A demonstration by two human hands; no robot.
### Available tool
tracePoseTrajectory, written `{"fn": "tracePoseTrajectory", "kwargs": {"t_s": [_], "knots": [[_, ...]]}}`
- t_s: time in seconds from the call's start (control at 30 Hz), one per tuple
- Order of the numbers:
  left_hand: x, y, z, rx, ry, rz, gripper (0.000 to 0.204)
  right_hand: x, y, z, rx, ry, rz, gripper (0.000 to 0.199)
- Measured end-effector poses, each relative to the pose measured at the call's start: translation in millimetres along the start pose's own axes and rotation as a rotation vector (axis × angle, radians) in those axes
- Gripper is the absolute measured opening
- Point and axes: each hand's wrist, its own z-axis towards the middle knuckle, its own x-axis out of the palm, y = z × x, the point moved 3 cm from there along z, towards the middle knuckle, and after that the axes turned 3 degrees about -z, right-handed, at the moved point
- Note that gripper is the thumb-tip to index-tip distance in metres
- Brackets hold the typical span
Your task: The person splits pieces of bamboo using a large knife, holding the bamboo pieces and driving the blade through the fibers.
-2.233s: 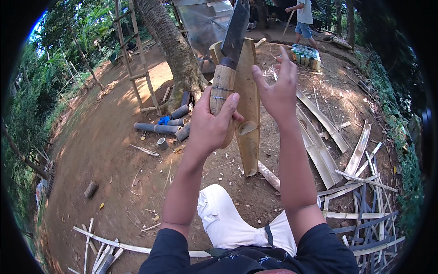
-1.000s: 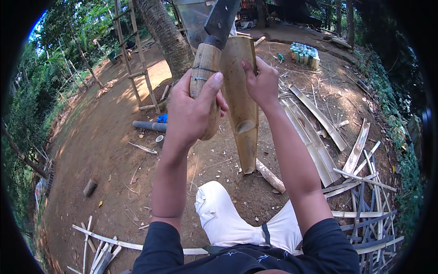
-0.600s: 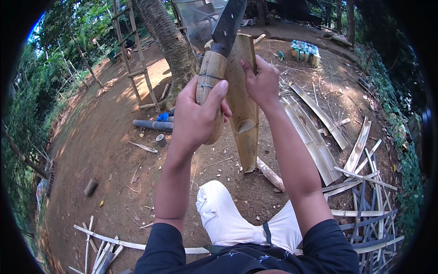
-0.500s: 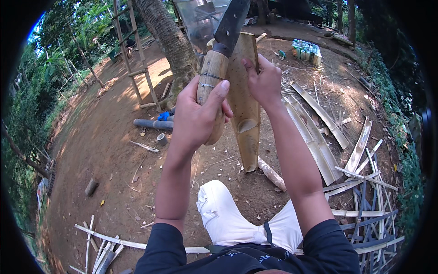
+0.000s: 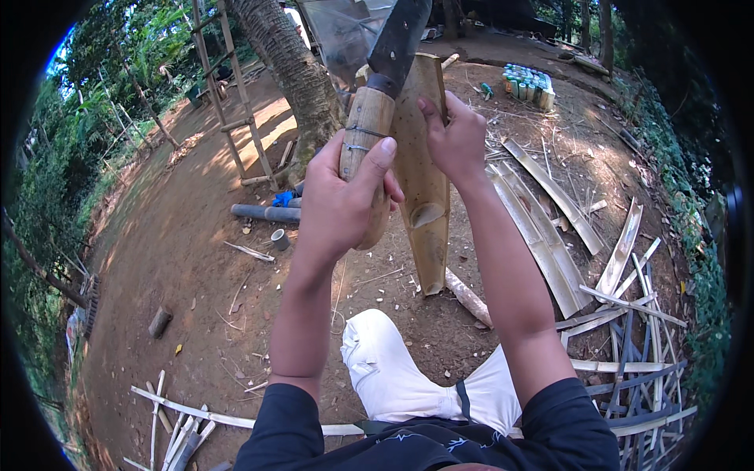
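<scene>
A machete (image 5: 400, 43) with a dark broad blade points up and away in front of me. My left hand (image 5: 344, 196) is closed around its wooden handle, which has wire wound about it, thumb lying along the top. Just right of it a split bamboo piece (image 5: 415, 169) stands nearly upright, hollow side facing me and narrowing to its lower end. My right hand (image 5: 459, 145) grips its right edge near the upper end, thumb on the inner face. The blade overlaps the bamboo's upper part; whether they touch I cannot tell.
Split bamboo lengths (image 5: 542, 243) lie on the right, with thin strips (image 5: 644, 345) piled nearer. More strips (image 5: 184, 432) are at lower left. Beyond stand a tree trunk (image 5: 294, 71), a bamboo ladder (image 5: 239, 102) and a pack of bottles (image 5: 528, 85). Dark pipe-like lengths (image 5: 263, 212) rest by the trunk.
</scene>
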Motion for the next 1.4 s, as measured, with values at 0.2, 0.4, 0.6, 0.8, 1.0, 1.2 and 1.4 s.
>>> {"fn": "tracePoseTrajectory", "kwargs": {"t_s": [0.2,0.4,0.6,0.8,1.0,1.2,1.4], "knots": [[-1.0,2.9,0.6,0.015,-0.008,-0.035,0.033,0.4,-0.8,1.3,0.002,0.005,-0.025,0.02],[-1.2,1.8,0.3,0.007,-0.002,-0.049,0.026,3.4,-2.4,1.9,-0.008,-0.009,-0.007,0.019],[-2.4,1.8,1.9,0.029,0.012,-0.022,0.027,7.4,0.2,1.5,0.005,0.003,0.02,0.02],[-0.6,1.1,-0.3,0.021,-0.002,-0.028,0.028,8.9,-3.6,1.2,0.017,0.011,0.002,0.021],[-5.3,-1.5,1.2,0.026,-0.007,-0.049,0.028,5.8,-0.1,-0.2,0.002,-0.004,0.0,0.022],[-1.4,2.0,-1.0,0.042,-0.009,0.0,0.028,7.3,0.7,-0.2,0.006,0.014,-0.015,0.021],[-3.1,-1.7,-5.3,0.029,-0.028,0.026,0.028,9.3,4.6,-2.8,0.024,0.014,0.011,0.021]]}}
